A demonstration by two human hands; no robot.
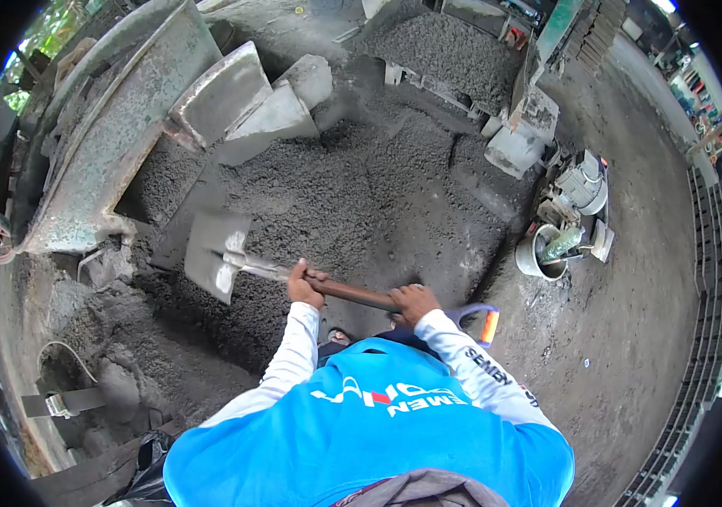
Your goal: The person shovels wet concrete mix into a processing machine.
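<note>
A shovel (352,292) with a brown shaft lies across in front of me, gripped in both fists. My left hand (304,286) wraps round the shaft near the metal socket. Farther back along the shaft, my right hand (414,302) is closed, short of the purple and orange handle (486,324). To the left, the flat grey blade (216,245) hangs over or against dark, damp-looking grainy material (319,190); whether it touches cannot be made out. No load shows on the blade.
A worn green metal trough (129,139) stands at the left, beside grey slabs (272,114). More grainy material (450,55) is heaped at the back. On the right are a motor (582,182) and a bucket (530,256). Stacked blocks (699,287) line the far right.
</note>
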